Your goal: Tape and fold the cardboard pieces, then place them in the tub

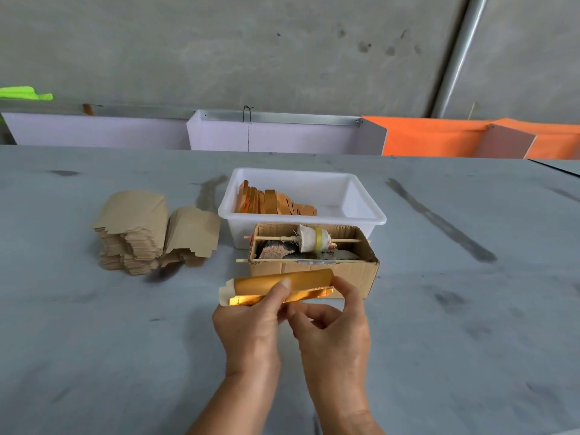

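Observation:
A folded gold cardboard piece [266,285] is held above the table in front of me. My left hand [251,324] grips its middle, thumb on top. My right hand [332,328] pinches its right end with thumb and forefinger. Behind it stands a brown cardboard box [351,273] with a tape roll [315,239] on a wooden stick across its top. A white tub [361,211] behind the box holds several folded gold pieces [273,202] leaning in a row. A stack of flat brown cardboard pieces [141,233] lies to the left.
The grey table [455,309] stretches wide on all sides, with dark smudges. White panels [282,136] and orange panels [439,139] stand along its far edge before a concrete wall.

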Demonstrator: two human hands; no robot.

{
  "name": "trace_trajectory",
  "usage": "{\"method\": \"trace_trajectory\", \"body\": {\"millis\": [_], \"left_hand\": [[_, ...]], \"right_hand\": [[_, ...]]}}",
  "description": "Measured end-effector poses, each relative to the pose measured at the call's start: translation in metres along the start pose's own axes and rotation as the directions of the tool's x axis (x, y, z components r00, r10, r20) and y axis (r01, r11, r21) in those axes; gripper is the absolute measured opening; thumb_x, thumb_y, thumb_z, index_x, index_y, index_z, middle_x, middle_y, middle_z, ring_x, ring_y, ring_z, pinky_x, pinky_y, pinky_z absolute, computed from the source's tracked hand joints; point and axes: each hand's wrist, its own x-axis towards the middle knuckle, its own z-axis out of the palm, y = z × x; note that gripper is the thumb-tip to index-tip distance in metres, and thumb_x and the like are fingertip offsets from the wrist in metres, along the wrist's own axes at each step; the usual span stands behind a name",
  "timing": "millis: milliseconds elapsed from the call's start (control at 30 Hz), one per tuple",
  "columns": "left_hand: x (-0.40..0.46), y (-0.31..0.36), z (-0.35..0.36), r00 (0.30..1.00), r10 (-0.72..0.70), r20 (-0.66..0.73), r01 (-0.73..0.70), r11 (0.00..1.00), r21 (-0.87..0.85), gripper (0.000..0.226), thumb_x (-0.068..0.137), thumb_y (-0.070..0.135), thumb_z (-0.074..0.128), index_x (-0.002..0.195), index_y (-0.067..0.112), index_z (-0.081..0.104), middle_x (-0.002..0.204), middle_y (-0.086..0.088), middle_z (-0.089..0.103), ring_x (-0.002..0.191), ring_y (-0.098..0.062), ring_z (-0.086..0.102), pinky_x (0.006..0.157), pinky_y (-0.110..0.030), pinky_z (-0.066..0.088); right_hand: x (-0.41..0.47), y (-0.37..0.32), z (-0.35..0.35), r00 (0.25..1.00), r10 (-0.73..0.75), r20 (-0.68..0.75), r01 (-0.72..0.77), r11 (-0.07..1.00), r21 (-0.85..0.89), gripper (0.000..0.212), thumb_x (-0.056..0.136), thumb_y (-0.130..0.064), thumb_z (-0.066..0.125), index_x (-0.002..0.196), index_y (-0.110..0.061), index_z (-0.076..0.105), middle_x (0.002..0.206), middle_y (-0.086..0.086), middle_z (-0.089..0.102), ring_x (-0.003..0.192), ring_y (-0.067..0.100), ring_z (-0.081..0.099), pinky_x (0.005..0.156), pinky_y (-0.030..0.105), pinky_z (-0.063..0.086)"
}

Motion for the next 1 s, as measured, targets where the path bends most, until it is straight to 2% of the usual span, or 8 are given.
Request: {"method": "trace_trajectory", "body": {"millis": [167, 267, 333, 400, 567, 800, 900, 1000], "left_hand": [[-0.002, -0.002, 0.005, 0.994, -0.105, -0.016, 0.105, 0.994, -0.009, 0.016, 0.067, -0.003, 0.078, 0.072, 0.005, 0.064, 0.053, -0.001, 0.065, 0.045, -0.011, 0.061, 0.044, -0.022, 0.049], [-0.003, -0.003, 0.005, 0.988, -0.148, -0.034, 0.148, 0.989, 0.003, 0.019, 0.066, 0.002, 0.081, 0.078, 0.004, 0.066, 0.066, -0.008, 0.068, 0.057, -0.019, 0.061, 0.054, -0.025, 0.048], [-0.004, -0.003, 0.004, 0.985, -0.169, -0.030, 0.169, 0.986, -0.001, 0.026, 0.064, 0.004, 0.082, 0.085, 0.003, 0.067, 0.076, -0.011, 0.068, 0.065, -0.023, 0.061, 0.058, -0.026, 0.047], [-0.004, -0.002, 0.004, 0.983, -0.182, -0.035, 0.183, 0.983, 0.001, 0.029, 0.063, 0.005, 0.083, 0.087, 0.003, 0.066, 0.079, -0.012, 0.068, 0.069, -0.025, 0.061, 0.060, -0.027, 0.047], [-0.006, 0.000, 0.004, 0.985, -0.162, -0.051, 0.164, 0.986, 0.039, 0.021, 0.062, 0.000, 0.082, 0.073, 0.007, 0.065, 0.062, -0.005, 0.066, 0.060, -0.022, 0.058, 0.056, -0.025, 0.045], [-0.007, 0.000, 0.001, 0.984, -0.180, -0.008, 0.180, 0.981, 0.068, 0.023, 0.063, 0.000, 0.082, 0.073, 0.010, 0.063, 0.063, -0.004, 0.066, 0.065, -0.020, 0.057, 0.074, -0.037, 0.048], [-0.010, -0.001, -0.001, 0.985, -0.173, 0.001, 0.172, 0.981, 0.088, 0.023, 0.064, -0.001, 0.081, 0.069, 0.011, 0.063, 0.049, 0.005, 0.065, 0.063, -0.019, 0.057, 0.074, -0.037, 0.048], [-0.011, -0.002, -0.001, 0.988, -0.152, 0.013, 0.151, 0.984, 0.091, 0.023, 0.063, -0.003, 0.081, 0.065, 0.012, 0.064, 0.048, 0.005, 0.064, 0.061, -0.019, 0.057, 0.069, -0.033, 0.047]], "right_hand": [[-0.005, 0.004, 0.002, 0.994, 0.089, -0.061, -0.074, 0.974, 0.213, 0.063, 0.074, -0.003, 0.077, 0.116, -0.033, 0.040, 0.070, -0.010, 0.073, 0.061, 0.004, 0.066, 0.070, 0.027, 0.053], [-0.004, 0.004, 0.002, 0.981, 0.175, -0.082, -0.135, 0.925, 0.356, 0.058, 0.072, -0.003, 0.079, 0.112, -0.028, 0.044, 0.068, -0.006, 0.073, 0.058, 0.006, 0.066, 0.064, 0.022, 0.051], [-0.003, 0.003, 0.001, 0.979, 0.187, -0.081, -0.138, 0.901, 0.412, 0.050, 0.071, -0.002, 0.078, 0.101, -0.027, 0.048, 0.066, -0.004, 0.072, 0.052, 0.005, 0.063, 0.052, 0.016, 0.049], [-0.001, 0.003, -0.002, 0.983, 0.174, -0.049, -0.133, 0.880, 0.455, 0.043, 0.071, 0.003, 0.077, 0.096, -0.023, 0.053, 0.064, 0.000, 0.072, 0.049, 0.005, 0.061, 0.047, 0.011, 0.046], [-0.003, 0.007, -0.008, 0.994, 0.095, 0.056, -0.110, 0.880, 0.463, 0.026, 0.069, 0.010, 0.075, 0.088, -0.003, 0.062, 0.057, 0.005, 0.067, 0.047, 0.004, 0.057, 0.045, 0.012, 0.043], [-0.001, 0.012, -0.011, 0.990, 0.109, 0.088, -0.138, 0.868, 0.476, 0.022, 0.069, 0.010, 0.074, 0.085, 0.001, 0.063, 0.058, 0.005, 0.066, 0.049, 0.007, 0.057, 0.046, 0.013, 0.043], [-0.002, 0.013, -0.013, 0.985, 0.144, 0.093, -0.171, 0.862, 0.476, 0.021, 0.068, 0.010, 0.075, 0.083, -0.002, 0.066, 0.060, 0.005, 0.067, 0.049, 0.007, 0.057, 0.044, 0.014, 0.042], [-0.002, 0.014, -0.015, 0.976, 0.192, 0.098, -0.216, 0.859, 0.465, 0.021, 0.067, 0.006, 0.076, 0.084, -0.004, 0.068, 0.063, 0.003, 0.069, 0.049, 0.006, 0.057, 0.041, 0.014, 0.040]]}}
